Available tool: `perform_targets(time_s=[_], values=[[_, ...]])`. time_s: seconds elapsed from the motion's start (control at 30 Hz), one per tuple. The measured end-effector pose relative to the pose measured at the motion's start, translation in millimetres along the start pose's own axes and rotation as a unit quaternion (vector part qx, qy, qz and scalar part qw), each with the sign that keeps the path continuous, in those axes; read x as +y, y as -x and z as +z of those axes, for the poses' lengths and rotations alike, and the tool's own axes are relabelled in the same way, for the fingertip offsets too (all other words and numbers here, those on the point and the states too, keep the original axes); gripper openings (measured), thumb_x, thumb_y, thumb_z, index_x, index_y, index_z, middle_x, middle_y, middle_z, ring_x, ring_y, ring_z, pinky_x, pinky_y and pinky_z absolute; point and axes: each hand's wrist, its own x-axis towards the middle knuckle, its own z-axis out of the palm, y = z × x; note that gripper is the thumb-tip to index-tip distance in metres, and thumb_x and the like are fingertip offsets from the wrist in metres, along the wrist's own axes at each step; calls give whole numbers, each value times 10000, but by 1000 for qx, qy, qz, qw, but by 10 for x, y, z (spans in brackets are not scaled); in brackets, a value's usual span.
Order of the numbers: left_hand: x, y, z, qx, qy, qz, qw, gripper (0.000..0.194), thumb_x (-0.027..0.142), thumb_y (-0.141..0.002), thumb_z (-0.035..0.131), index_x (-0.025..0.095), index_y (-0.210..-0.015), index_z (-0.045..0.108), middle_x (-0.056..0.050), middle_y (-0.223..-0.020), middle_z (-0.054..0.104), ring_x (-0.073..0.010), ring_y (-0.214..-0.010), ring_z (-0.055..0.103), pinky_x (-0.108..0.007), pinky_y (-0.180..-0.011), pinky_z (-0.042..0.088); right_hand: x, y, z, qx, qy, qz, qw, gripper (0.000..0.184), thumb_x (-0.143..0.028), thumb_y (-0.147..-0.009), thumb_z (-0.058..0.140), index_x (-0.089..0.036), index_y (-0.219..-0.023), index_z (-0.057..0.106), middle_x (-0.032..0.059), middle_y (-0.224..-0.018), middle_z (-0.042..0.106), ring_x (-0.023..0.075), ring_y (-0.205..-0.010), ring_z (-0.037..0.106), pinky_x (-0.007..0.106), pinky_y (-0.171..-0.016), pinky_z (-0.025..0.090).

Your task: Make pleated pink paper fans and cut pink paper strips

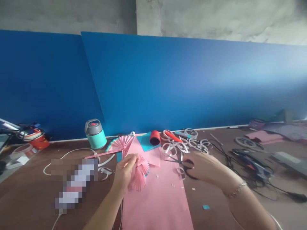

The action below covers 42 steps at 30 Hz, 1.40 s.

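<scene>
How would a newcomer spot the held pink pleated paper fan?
On the brown table, find the long pink paper sheet. Over its left side, the left hand pinches the pink pleated paper fan. The similar fan farther back isn't held.

Brown tabletop (28,199) in the foreground, blue panels (168,83) that stood along its far edge, mottled grey wall (216,19) that rose behind them, pale sheen (251,72) that lay at right.
</scene>
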Motion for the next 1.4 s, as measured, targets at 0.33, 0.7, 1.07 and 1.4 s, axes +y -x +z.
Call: perform_targets(time_s=[0.33, 0.7, 1.07, 1.4], values=[[157, 45, 16, -41, -108, 50, 992, 216, 357, -773, 637, 176, -827, 743, -86, -941, 699, -234, -962, 621, -335, -877, 472, -845, -182, 218, -19, -53, -148, 987, 287, -234, -721, 568, -246, -984, 682, 44, -880, 656, 182, -786, 578, 254, -582, 298], [141, 42, -54, -70, -162, 94, 980, 202, 336, -830, 597, 199, -879, 738, -77, -1003, 705, -242, -1026, 620, -389, -1001, 392, -1014, -288, 280, -34, -16, -169, 985, 277, -264, -765, 548, -224, -1010, 670, 62, -921, 643, 183, -770, 583, 260, -589, 330], [122, 26, -68, -75, -146, 90, 982, 191, 312, -837, 594, 195, -887, 736, -80, -1022, 701, -244, -1055, 610, -376, -983, 409, -1021, -282, 298, -28, -12, -173, 984, 264, -301, -789, 575, -231, -1031, 655, 55, -923, 638, 187, -812, 612, 269, -566, 320], [146, 26, -62, -68, -156, 85, 982, 209, 330, -833, 592, 186, -870, 739, -83, -1003, 701, -254, -1062, 604, -359, -945, 447, -1023, -282, 358, -7, -29, -174, 984, 280, -281, -777, 587, -230, -1044, 652, 59, -905, 641, 181, -767, 609, 266, -531, 274]])
